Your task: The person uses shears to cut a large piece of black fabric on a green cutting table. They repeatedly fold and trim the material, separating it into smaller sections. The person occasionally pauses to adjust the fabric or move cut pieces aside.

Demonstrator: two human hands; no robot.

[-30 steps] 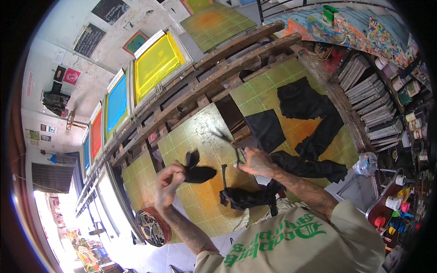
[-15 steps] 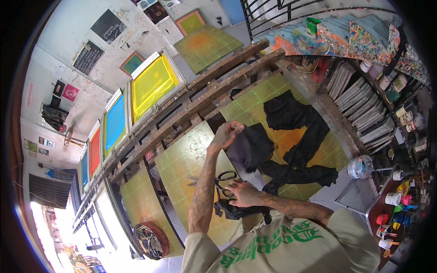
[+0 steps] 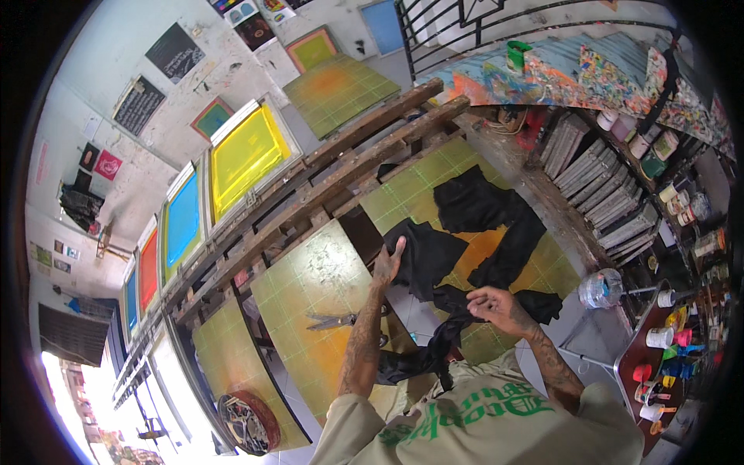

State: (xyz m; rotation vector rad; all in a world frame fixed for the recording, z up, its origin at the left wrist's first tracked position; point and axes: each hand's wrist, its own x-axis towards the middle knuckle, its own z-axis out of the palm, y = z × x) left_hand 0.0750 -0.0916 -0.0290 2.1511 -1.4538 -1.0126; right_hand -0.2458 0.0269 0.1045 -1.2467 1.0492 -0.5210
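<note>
My left hand [image 3: 388, 265] is at the left edge of a black cloth piece [image 3: 428, 260], thumb stretched up and apart from the fingers, touching its edge. Farther right, my right hand [image 3: 500, 308] hovers over bunched black cloth [image 3: 448, 329], fingers loosely extended with nothing visible in them. Scissors [image 3: 332, 320] lie on the green gridded board [image 3: 287, 291], their handles partly hidden behind my left forearm. A larger black cloth [image 3: 484, 203] is spread on the board [image 3: 411, 186] to the right, a strip of it running toward me. More dark cloth [image 3: 403, 368] hangs close to my body.
Wooden rails [image 3: 333, 167] run behind the boards, with a yellow screen frame [image 3: 249, 159] and a blue one [image 3: 184, 221] beyond. A round tin of tools [image 3: 249, 422] stands at lower left. To the right are a clear water jug [image 3: 601, 289] and paint-pot shelves [image 3: 682, 198].
My right hand has left the scissors and moved right, over the cloth. My left hand has come lower, and the cloth piece beside it now lies flatter and more spread.
</note>
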